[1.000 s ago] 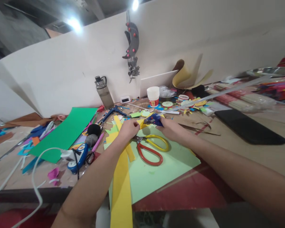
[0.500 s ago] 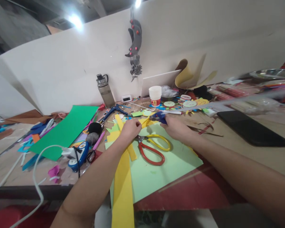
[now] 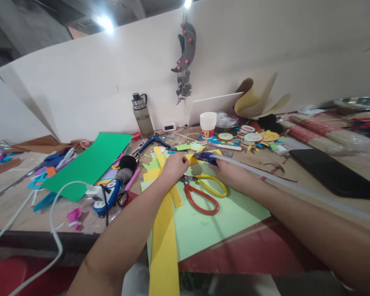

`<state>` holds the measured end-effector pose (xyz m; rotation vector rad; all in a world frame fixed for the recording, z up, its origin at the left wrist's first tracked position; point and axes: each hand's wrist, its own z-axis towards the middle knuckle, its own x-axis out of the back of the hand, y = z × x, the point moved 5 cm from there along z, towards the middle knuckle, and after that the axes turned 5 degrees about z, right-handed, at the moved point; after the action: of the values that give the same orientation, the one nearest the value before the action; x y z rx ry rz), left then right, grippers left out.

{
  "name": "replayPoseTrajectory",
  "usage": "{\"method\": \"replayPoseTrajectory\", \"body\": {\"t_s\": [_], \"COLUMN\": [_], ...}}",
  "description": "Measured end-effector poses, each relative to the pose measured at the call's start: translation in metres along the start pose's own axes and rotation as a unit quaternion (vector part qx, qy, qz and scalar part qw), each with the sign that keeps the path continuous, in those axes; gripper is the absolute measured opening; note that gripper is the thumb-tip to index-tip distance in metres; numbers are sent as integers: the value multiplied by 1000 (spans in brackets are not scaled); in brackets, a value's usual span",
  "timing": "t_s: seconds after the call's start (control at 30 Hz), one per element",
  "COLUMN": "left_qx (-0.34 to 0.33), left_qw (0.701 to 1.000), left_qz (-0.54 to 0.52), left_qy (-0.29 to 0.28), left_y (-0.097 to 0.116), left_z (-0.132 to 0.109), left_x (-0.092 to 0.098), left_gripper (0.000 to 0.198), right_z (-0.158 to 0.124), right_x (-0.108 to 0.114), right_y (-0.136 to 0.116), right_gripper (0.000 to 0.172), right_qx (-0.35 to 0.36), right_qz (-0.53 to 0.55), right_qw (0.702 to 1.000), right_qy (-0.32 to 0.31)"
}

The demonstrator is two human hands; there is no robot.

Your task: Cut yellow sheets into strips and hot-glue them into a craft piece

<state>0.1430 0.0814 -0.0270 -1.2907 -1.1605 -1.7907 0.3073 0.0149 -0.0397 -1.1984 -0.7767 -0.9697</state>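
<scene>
My left hand (image 3: 175, 167) is closed in a pinch on a small piece of yellow paper (image 3: 191, 160); its fingertips are partly hidden. My right hand (image 3: 231, 172) grips a blue glue gun (image 3: 207, 157), its nozzle close to the yellow paper. A long translucent glue stick (image 3: 283, 179) trails from the back of the gun over my right forearm. Scissors (image 3: 205, 202) with one red and one yellow handle lie between my wrists on pale green sheets (image 3: 200, 240). Long yellow strips (image 3: 163, 250) lie under my left forearm.
Left lie a green sheet (image 3: 89, 166), a blue-and-white power strip (image 3: 107, 198) with a white cable, and dark yarn balls (image 3: 127, 164). Behind are a bottle (image 3: 143, 119), paper cups (image 3: 207, 125) and round paper pieces (image 3: 253, 138). A black slab (image 3: 336, 172) lies right.
The view has shifted slightly, so things appear farther right. The glue stick has swung down from above the black slab to across my right forearm. Both hands keep their grip.
</scene>
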Motion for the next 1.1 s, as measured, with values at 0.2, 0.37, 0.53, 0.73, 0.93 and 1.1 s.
{"method": "replayPoseTrajectory", "body": {"t_s": [0.2,0.37,0.53,0.73,0.93,1.1], "left_qx": [-5,-7,-4,6,-1,-14], "left_qw": [1000,1000,1000,1000,1000,1000], "left_qz": [4,5,4,-7,0,9], "left_qy": [9,7,5,-2,6,14], "left_y": [-1,-1,0,1,1,1], "left_z": [0,-1,-3,-4,-3,-2], "left_x": [0,0,1,2,1,-2], "left_gripper": [21,22,22,20,21,22], "right_z": [-3,-8,-6,-8,-4,-6], "right_x": [0,3,10,9,14,17], "right_y": [-4,-8,-1,0,8,2], "right_gripper": [24,26,33,30,30,32], "right_qx": [38,48,0,-8,-63,-62], "right_qz": [0,0,-30,11,-1,15], "right_qw": [999,998,999,998,996,997], "right_qy": [-12,-30,-16,-63,-58,-47]}}
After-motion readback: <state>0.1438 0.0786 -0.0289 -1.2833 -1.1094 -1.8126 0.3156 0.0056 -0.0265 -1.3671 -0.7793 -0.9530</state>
